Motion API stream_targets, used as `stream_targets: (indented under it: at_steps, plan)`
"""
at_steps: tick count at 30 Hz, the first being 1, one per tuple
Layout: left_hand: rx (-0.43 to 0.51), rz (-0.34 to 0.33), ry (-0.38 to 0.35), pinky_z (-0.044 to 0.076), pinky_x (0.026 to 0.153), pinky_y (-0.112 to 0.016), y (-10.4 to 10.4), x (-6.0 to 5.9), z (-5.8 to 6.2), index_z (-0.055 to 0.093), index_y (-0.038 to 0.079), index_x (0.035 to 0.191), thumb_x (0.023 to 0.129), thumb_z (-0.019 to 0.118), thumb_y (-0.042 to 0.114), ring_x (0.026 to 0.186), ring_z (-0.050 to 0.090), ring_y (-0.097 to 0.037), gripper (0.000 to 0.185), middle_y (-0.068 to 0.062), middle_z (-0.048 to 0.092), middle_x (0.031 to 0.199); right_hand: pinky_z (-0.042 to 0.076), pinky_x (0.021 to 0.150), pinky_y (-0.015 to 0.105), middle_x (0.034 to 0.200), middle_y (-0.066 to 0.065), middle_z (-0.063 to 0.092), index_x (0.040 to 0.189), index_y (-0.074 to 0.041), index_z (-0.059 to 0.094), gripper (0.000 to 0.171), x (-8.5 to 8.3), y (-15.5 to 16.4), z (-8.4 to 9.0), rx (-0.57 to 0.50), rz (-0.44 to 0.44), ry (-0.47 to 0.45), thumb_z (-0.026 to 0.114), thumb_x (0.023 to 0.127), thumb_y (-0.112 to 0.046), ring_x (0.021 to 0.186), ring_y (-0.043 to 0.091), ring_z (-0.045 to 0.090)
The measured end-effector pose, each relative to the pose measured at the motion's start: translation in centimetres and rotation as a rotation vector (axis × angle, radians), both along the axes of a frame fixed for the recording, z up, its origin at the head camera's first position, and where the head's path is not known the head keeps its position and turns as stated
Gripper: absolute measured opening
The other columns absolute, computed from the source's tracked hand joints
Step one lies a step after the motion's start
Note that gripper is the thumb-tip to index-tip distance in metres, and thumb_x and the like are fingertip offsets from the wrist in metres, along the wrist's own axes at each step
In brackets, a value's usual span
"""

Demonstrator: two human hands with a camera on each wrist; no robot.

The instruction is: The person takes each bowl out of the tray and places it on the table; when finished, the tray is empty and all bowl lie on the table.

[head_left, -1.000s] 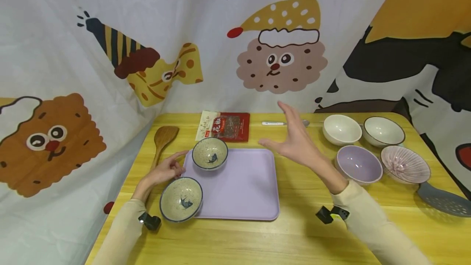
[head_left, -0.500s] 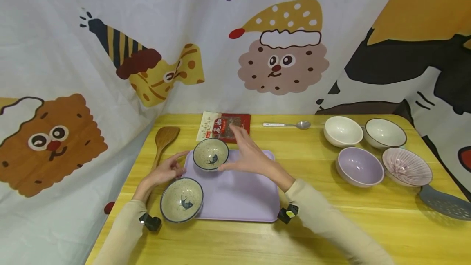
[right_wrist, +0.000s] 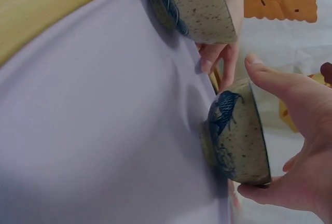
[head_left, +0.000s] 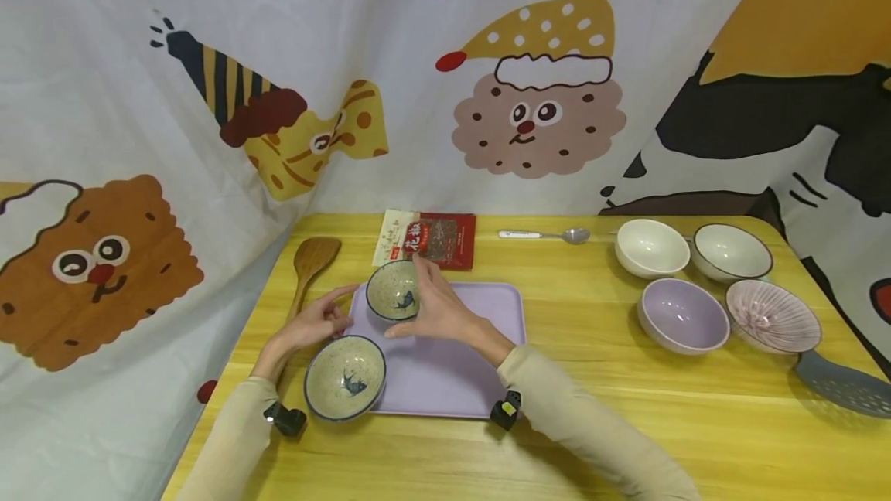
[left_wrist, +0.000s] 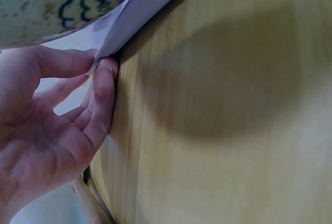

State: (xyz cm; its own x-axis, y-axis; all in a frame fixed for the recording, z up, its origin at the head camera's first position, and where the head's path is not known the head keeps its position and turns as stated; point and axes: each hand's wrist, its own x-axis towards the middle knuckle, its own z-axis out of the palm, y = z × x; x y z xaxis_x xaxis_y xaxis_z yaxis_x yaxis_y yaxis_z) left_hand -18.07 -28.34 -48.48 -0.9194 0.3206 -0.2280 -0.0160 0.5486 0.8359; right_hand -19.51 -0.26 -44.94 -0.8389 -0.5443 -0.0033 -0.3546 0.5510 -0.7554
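R hand (head_left: 448,309) makes a big C by the small bowl (head_left: 391,289), thumb (head_left: 402,328) on the near side & fingers (head_left: 426,273) on the far side. In the R wrist view the thumb tip looks a bit off the rim, so R hand prob. has no tight hold. Small bowl is at the far L corner of the purple tray (head_left: 445,377), right way up, w/ a blue fish inside.

Step now looks like getting hold of the small bowl. To do it well, thumb & fingers should come in from both sides at the same time, so it won't slide. Squeeze soft but firm, b/c it looks smooth & could slip. Keep it level, too, & don't bump the big bowl (head_left: 345,379) close by.

L hand (head_left: 315,323) pinches the tray edge between the 2 bowls. That should help stop the tray from moving. Big bowl is at the near L corner & pokes out past the edge, so go easy there.

Farther out on the yellow table (head_left: 599,447): a wooden spatula (head_left: 315,257) on the L, a red & white packet (head_left: 455,240) behind the tray, a metal spoon (head_left: 575,236), then 4 more bowls (head_left: 684,315) & a gray turner (head_left: 838,383) w/ holes far R.
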Motion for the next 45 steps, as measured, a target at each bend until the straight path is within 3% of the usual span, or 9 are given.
stream_targets:
  at_steps: [9,20,28,38,45]
  plan:
    - [-0.004,0.004,-0.006,0.053,0.063,-0.028,0.0,-0.1,0.2,0.034,0.005,0.157,0.097,0.060,0.003,0.071,0.060,-0.019,0.066,-0.013,0.061,0.082,0.038,0.115,0.054,0.156,0.031,0.030,0.160,0.002,0.011,0.130,-0.9,-0.3,-1.0,-0.014,-0.065,0.004,0.093,0.070,-0.043,0.140,0.043,0.043]
    - [0.013,0.009,0.006,0.054,0.063,-0.028,0.3,0.1,0.1,0.035,0.003,0.156,0.096,0.061,0.002,0.070,0.060,-0.018,0.065,-0.016,0.062,0.084,0.042,0.111,0.056,0.153,0.019,0.046,0.156,-0.003,0.034,0.125,-0.8,1.3,-1.5,-0.079,-0.196,0.019,0.095,0.058,-0.054,0.139,0.036,0.047]
    - [0.031,-0.005,0.013,0.052,0.062,-0.027,0.4,0.1,0.3,0.033,0.001,0.156,0.097,0.062,0.003,0.071,0.058,-0.019,0.067,-0.018,0.062,0.085,0.041,0.110,0.062,0.155,0.019,0.044,0.156,-0.004,0.034,0.125,-0.5,4.5,0.6,-0.151,-0.272,0.072,0.095,0.058,-0.051,0.141,0.040,0.043]
    - [0.017,-0.008,0.024,0.051,0.062,-0.026,0.1,0.3,0.2,0.033,0.000,0.156,0.096,0.062,0.003,0.071,0.058,-0.019,0.067,-0.018,0.062,0.084,0.045,0.106,0.059,0.149,0.019,0.049,0.155,-0.005,0.035,0.121,-1.7,8.1,3.4,-0.169,-0.322,0.177,0.095,0.060,-0.048,0.134,0.038,0.050]
    - [0.002,-0.003,0.031,0.051,0.061,-0.026,0.0,0.2,-0.1,0.033,0.000,0.156,0.097,0.061,0.002,0.071,0.058,-0.019,0.066,-0.019,0.062,0.085,0.047,0.105,0.058,0.148,0.022,0.049,0.153,-0.001,0.036,0.118,-2.1,10.8,4.4,-0.171,-0.371,0.241,0.097,0.062,-0.043,0.132,0.039,0.052]
